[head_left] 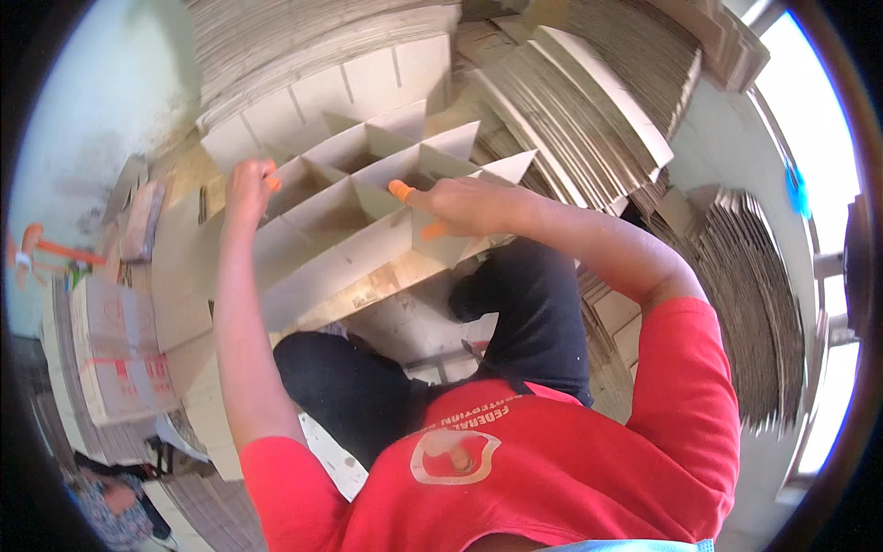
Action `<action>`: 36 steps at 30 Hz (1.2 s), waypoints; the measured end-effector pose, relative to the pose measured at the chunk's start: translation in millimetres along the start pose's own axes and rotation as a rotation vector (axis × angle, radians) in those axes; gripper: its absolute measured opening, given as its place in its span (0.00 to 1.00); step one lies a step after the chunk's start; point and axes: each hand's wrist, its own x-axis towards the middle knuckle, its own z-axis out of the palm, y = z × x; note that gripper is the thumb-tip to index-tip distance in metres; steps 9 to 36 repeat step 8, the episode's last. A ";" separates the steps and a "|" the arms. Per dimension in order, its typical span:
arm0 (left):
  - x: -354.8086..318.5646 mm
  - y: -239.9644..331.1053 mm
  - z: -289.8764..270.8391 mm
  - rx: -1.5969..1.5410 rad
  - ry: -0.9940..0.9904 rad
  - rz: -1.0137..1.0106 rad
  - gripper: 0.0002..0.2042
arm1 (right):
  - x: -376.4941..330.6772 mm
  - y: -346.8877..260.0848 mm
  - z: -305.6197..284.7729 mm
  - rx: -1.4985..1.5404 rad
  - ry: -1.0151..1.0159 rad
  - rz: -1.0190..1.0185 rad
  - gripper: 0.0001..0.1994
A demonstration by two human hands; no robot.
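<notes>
An assembled cardboard divider grid (363,179), made of crossing pale strips with open cells, sits on a wooden surface (391,281) in front of my knees. My left hand (245,191) is closed at the grid's left end, an orange cover on a fingertip. On the near right side, my right hand (469,204) grips the grid's edge. Orange covers show on its fingers, one above the strips and one against the near outer panel. The undersides of both hands' fingers are partly hidden.
Large stacks of cardboard strips (322,55) stand behind the grid, with leaning strips (570,120) at far right and another stack (750,294) along the right wall. At left are a taped carton (120,354) and an orange-handled object (64,250). A person's patterned clothing (106,515) shows lower left.
</notes>
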 end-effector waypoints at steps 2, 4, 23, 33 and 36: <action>0.2 12.4 -2.5 -0.021 -0.022 -0.004 0.09 | -14.6 15.3 -7.3 0.044 0.188 0.121 0.27; -1.4 4.5 1.1 -0.050 -0.014 0.006 0.08 | -28.3 67.6 -15.9 0.025 0.674 0.118 0.22; 0.8 -13.2 16.0 -0.174 0.084 0.048 0.12 | -83.1 130.5 -57.4 -0.499 0.765 0.531 0.21; 0.8 -13.2 16.0 -0.174 0.084 0.048 0.12 | -83.1 130.5 -57.4 -0.499 0.765 0.531 0.21; 0.8 -13.2 16.0 -0.174 0.084 0.048 0.12 | -83.1 130.5 -57.4 -0.499 0.765 0.531 0.21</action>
